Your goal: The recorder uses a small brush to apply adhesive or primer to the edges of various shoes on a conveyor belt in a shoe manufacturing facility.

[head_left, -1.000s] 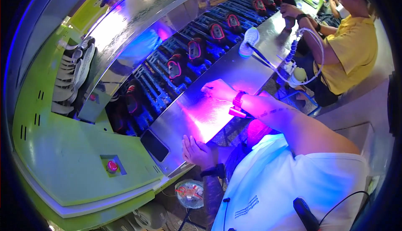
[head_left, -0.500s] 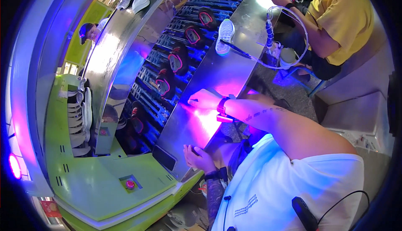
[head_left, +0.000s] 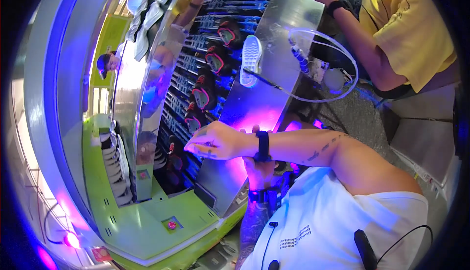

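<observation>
My right hand [head_left: 215,141] reaches leftward over the near end of the metal table, its fingers loosely bent and nothing visible in them. A black wristband [head_left: 263,145] circles the right wrist. From beneath, my left hand [head_left: 258,168] wraps around that wrist, with its fingertips showing above it beside the band; its palm is mostly hidden. The left wrist also bears a dark band. Farther along the table lies a white shoe sole [head_left: 251,54], tread side up. A slim dark tool [head_left: 262,80] on a cable rests across the sole's near end.
Left of the metal table [head_left: 284,22], dark shoe uppers [head_left: 204,93] with pink-lit openings stand on a conveyor. A green machine [head_left: 142,221] with a red button borders the near left, holding several soles [head_left: 113,164]. A co-worker in yellow [head_left: 411,30] sits at far right beside a looped clear hose [head_left: 350,57].
My left hand has risen from below the table edge to my right wrist. My right hand has moved left, toward the conveyor. The view has shifted slightly.
</observation>
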{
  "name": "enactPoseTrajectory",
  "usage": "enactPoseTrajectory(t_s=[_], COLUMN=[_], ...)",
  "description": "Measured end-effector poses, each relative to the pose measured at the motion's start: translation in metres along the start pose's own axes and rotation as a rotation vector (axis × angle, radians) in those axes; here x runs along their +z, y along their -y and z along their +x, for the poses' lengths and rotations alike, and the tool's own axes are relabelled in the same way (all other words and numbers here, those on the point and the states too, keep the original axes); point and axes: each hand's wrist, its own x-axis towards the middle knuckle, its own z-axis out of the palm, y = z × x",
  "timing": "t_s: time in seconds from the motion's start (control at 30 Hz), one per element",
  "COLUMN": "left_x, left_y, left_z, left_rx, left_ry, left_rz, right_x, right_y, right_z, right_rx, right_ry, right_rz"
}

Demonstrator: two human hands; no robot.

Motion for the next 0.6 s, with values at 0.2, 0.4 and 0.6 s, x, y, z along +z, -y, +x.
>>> enactPoseTrajectory(t_s=[0.2,0.4,0.6], left_x=[0.031,0.038,0.041], left_y=[0.006,0.018,0.015], left_z=[0.019,0.017,0.013], left_rx=[-0.065,-0.019,0.025], left_ry=[0.107,0.062,0.047], left_rz=[0.313,0.49,0.463], right_x=[-0.055,-0.067,-0.06], right_y=[0.021,0.018,0.039], right_z=[0.01,0.009,0.015], right_rx=[0.055,0.023,0.242], right_ry=[-0.011,0.029,0.172], right_rz=[0.243,0.253,0.496])
